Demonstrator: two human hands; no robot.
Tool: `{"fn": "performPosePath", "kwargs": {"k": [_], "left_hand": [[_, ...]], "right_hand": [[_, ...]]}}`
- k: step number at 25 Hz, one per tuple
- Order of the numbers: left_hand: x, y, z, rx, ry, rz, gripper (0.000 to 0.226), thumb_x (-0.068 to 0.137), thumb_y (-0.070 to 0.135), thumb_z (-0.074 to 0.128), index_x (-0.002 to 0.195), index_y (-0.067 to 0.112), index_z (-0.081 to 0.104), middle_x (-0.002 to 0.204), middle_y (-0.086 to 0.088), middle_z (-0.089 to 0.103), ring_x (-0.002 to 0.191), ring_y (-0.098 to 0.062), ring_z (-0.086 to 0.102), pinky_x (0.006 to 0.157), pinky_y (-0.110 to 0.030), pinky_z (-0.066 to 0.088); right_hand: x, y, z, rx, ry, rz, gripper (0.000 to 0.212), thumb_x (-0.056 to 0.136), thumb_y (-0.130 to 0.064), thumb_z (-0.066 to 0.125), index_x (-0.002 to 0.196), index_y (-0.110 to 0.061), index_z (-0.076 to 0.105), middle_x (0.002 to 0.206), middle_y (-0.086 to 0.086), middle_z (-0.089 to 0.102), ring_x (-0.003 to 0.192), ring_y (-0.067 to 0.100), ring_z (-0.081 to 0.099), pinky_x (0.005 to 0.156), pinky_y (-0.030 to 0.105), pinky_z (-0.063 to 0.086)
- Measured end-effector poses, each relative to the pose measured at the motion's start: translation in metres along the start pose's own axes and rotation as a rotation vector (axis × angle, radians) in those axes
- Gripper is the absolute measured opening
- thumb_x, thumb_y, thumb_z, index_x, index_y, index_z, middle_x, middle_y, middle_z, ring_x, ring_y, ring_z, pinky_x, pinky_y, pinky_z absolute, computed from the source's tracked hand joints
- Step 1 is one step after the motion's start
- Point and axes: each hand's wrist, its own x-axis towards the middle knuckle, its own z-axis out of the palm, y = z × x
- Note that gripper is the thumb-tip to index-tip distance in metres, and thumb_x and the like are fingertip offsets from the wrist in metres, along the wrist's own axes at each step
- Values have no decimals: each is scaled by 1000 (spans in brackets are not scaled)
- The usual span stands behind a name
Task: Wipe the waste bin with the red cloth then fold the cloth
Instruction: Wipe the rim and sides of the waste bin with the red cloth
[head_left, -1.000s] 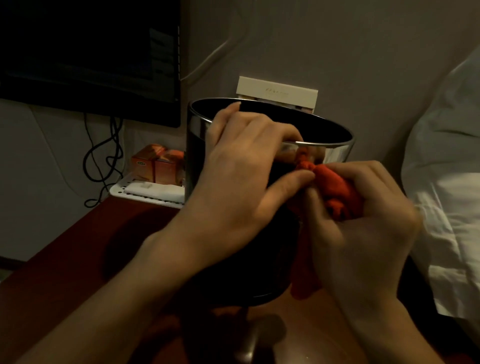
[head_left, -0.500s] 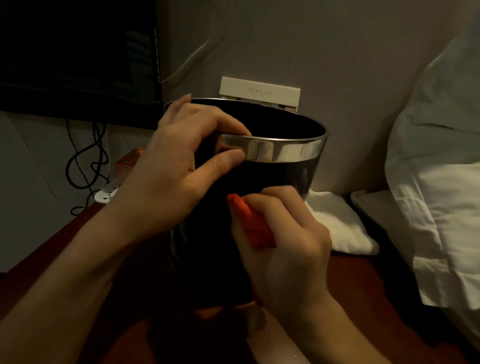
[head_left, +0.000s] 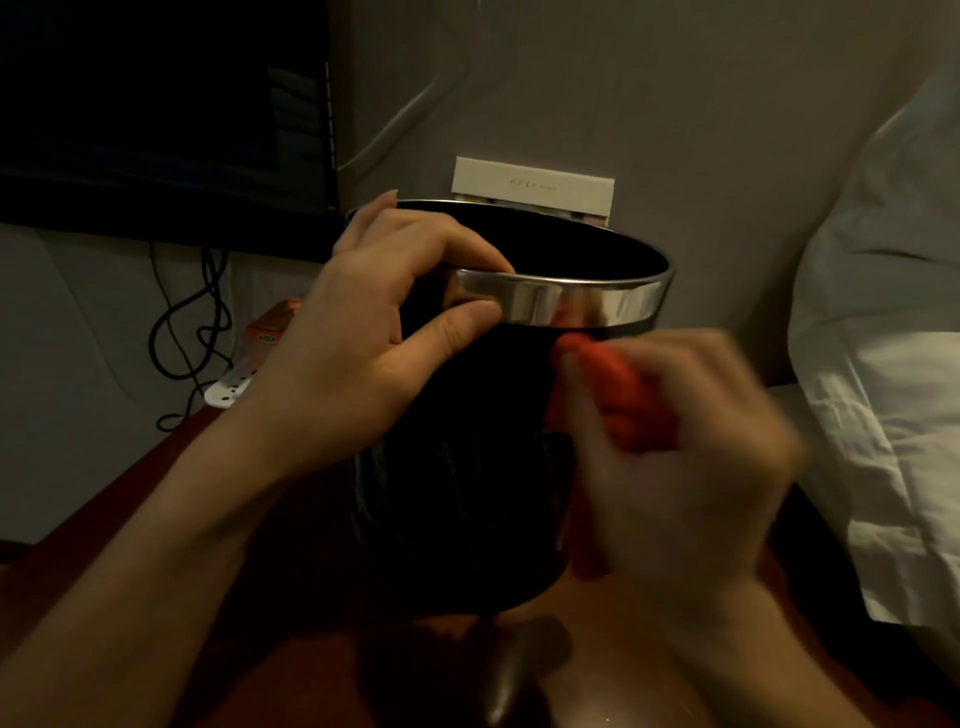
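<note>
A black round waste bin (head_left: 467, 509) with a shiny metal rim band (head_left: 587, 300) stands upright on a dark red-brown table (head_left: 291, 613). My left hand (head_left: 363, 353) grips the bin's near-left rim, thumb on the band and fingers over the edge. My right hand (head_left: 685, 457), blurred by motion, holds a bunched red cloth (head_left: 618, 395) pressed against the bin's right side just below the metal band. Part of the cloth hangs down under my palm.
A dark screen (head_left: 156, 114) hangs on the wall at upper left, with black cables (head_left: 192, 332) and a white power strip (head_left: 228, 389) below it. An orange box (head_left: 270, 327) sits behind my left wrist. A cream card box (head_left: 530, 184) stands behind the bin. White bedding (head_left: 883, 364) fills the right.
My right hand has swept the red cloth from the bin's lower front up and to the right, just under the metal band. My left hand keeps its hold on the rim.
</note>
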Motion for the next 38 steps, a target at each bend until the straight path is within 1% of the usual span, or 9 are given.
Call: {"fn": "performPosePath", "kwargs": {"k": [3,8,13,16,20,26,31,36,38], "left_hand": [[0,-2,2,-12,16,4,19,85,34,54,104,34,54,110,22,54,115,10,44,116,-23,13],[-2,-4,-5,-97,63,-79,15,82,33,52,97,34,56,111,14,58,115,0,51,117,-24,12],[-2,20,18,234,72,21,27,90,35,47,107,19,60,103,10,58,111,-7,48,117,-35,12],[-1,15,14,109,57,22,22,91,35,49,108,24,59,104,18,54,115,-1,46,117,-34,11],[0,-4,1,-58,87,-42,12,92,28,53,100,36,58,107,19,57,119,2,48,118,-38,13],[-1,-6,3,-28,103,-56,12,89,26,57,99,32,57,107,20,56,117,-1,49,118,-33,11],[-1,-5,3,-33,94,-48,11,90,26,57,99,31,57,104,22,55,115,5,46,118,-31,13],[-2,-4,3,-30,101,-58,10,90,26,56,99,29,58,104,20,56,114,3,47,117,-32,14],[-2,0,4,-33,105,-65,10,90,26,56,99,29,59,102,21,56,113,6,45,116,-36,17]], "right_hand": [[9,10,-12,-30,59,42,16,91,-18,74,87,-3,72,87,-2,57,78,5,51,72,7,37],[-18,-12,15,104,-135,-28,13,89,-18,76,92,-6,74,93,3,67,82,6,58,73,9,44],[8,-7,-6,120,24,113,8,91,-25,72,90,-19,67,86,-3,61,76,6,55,72,9,40],[19,6,-14,75,123,191,10,93,-27,71,91,-21,64,84,0,62,74,6,56,71,12,41],[21,14,-17,8,136,138,9,92,-22,72,90,-19,64,84,-2,59,75,8,52,72,10,37],[-22,-12,19,92,-126,40,13,86,-19,76,91,-7,72,91,1,64,80,6,55,71,11,43],[2,5,0,57,55,131,13,91,-20,73,88,-8,69,86,0,59,77,6,52,71,9,39],[-14,-11,17,50,-54,52,15,90,-21,73,90,-5,72,91,-3,59,81,3,53,76,4,38],[-3,1,7,40,-2,76,15,91,-21,73,90,-6,71,90,-3,58,80,5,52,74,6,37]]}}
